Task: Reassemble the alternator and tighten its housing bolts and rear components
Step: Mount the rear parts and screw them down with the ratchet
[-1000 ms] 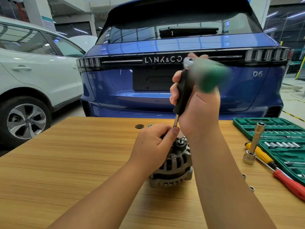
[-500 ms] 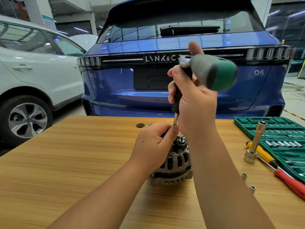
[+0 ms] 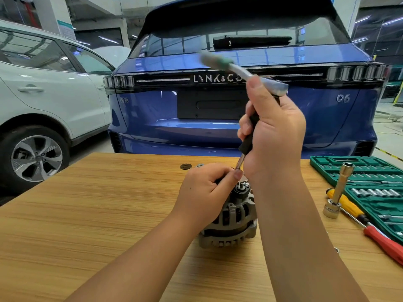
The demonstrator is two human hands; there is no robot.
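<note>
A grey alternator [image 3: 231,223] stands on the wooden table [image 3: 98,214], rear end up, with studs and nuts showing on top. My left hand [image 3: 207,192] grips its upper rear and pinches the lower end of a steel extension shaft [image 3: 239,162]. My right hand [image 3: 274,136] is closed around the black upper part of that shaft, just under a ratchet wrench [image 3: 244,71]. The ratchet's green handle is blurred and points up to the left. The socket end on the alternator is hidden by my left fingers.
A green socket set case [image 3: 368,184] lies open at the right. Beside it stand a long socket on an adapter [image 3: 339,190], a yellow-handled tool [image 3: 349,203] and a red-handled screwdriver [image 3: 386,245]. Small sockets lie near my right forearm. A blue car [image 3: 196,127] is behind the table.
The ratchet handle has swung from pointing right to pointing up-left, blurred by motion. Both hands keep their hold and the alternator stays in place.
</note>
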